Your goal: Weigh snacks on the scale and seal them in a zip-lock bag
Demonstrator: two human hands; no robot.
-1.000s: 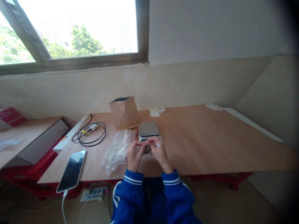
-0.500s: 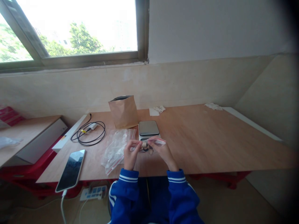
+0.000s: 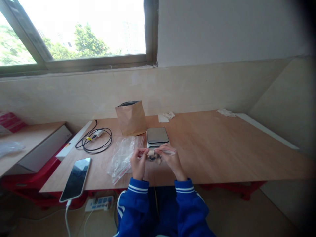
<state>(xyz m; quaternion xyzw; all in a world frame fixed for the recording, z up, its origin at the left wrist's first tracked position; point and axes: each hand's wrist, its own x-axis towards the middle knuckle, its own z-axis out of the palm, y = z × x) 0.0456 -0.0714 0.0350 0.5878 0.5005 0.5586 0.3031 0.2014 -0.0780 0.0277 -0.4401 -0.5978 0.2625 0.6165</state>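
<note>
Between my hands, just over the near edge of the scale, hangs a small clear zip bag (image 3: 158, 160) with pale and dark pieces inside; what they are I cannot make out. My left hand (image 3: 138, 163) pinches the bag's top edge on one side. On the other side my right hand (image 3: 171, 160) pinches the same edge, and a corner of the bag sticks out past its fingers. Right behind the hands lies a digital scale (image 3: 157, 135) with a bare metal plate, its display partly covered. Left of my left hand, flat empty zip bags (image 3: 123, 156) lie in a loose pile.
An open brown paper pouch (image 3: 131, 118) stands behind the pile. To the left are a coiled black cable (image 3: 110, 144) and a phone (image 3: 76, 179) on a charging lead at the table edge. Crumpled white scraps (image 3: 169, 115) lie near the wall. A power strip (image 3: 98, 203) sits below.
Both hands have drawn slightly closer together along the bag's top edge. The bag's contents show a little more below the fingers. Everything else on the table stays put.
</note>
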